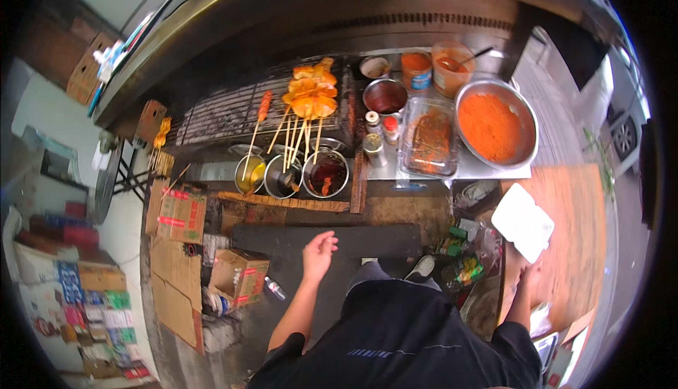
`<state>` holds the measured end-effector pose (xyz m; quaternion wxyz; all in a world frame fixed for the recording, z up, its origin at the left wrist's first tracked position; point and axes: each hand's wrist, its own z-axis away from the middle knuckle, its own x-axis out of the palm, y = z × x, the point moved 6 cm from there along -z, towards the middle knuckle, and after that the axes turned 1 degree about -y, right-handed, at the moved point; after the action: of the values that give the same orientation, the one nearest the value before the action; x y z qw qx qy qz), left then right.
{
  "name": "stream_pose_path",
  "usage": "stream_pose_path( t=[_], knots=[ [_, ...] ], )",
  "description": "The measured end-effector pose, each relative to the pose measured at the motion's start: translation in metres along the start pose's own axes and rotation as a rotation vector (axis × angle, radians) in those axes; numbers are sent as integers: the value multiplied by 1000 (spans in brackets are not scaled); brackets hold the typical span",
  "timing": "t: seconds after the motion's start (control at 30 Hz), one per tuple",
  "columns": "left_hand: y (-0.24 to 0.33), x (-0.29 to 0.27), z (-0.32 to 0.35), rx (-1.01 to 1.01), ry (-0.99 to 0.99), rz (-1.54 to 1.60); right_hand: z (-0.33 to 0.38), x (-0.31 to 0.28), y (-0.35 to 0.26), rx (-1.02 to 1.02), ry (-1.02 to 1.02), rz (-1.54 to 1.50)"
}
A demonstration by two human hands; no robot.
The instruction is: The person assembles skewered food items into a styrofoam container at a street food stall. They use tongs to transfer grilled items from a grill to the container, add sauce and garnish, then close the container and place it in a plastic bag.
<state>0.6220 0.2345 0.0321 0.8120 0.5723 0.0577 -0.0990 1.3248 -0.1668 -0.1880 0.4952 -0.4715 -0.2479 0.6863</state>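
Nearest, over the dark shirt, the left hand (320, 253) hangs in front of the body, its fingers loosely bent and parted, with nothing seen in its grasp; the right hand (530, 270) is at the near edge of a white clamshell food box (522, 221) (whether the fingers pinch it or only touch it, I cannot tell); the box, seemingly unfolded, is at the left side of a wooden tabletop (575, 212); on the floor to the left, a clear plastic bottle (275, 288) lies beside an open cardboard carton (239, 276).

Beyond the left hand, three steel pots (269, 176) stand in a row, the left one with yellow liquid, the right one with dark red sauce; behind them, on a charcoal grill (219, 115), flat orange skewered pieces (311, 98) lie bunched with their sticks toward the person, and a red sausage skewer (264, 106) lies to their left; right of the grill are a red-capped shaker (390, 128), a clear plastic tray (427, 171) of reddish-brown food, and a wide steel bowl (530, 133) of orange-red powder (489, 126); farther back stands a tub (452, 82) with a spoon in it.
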Motion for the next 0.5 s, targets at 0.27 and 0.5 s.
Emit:
stream_pose_path(
  t=[0.27, 0.5],
  knots=[
    [171, -80, -53, 448, 210, -93, 290, 206, -86, -589, -789, 403],
    [220, -105, -118, 667, 123, -199, 632, 379, -250, -692, -1234, 186]
  ],
)
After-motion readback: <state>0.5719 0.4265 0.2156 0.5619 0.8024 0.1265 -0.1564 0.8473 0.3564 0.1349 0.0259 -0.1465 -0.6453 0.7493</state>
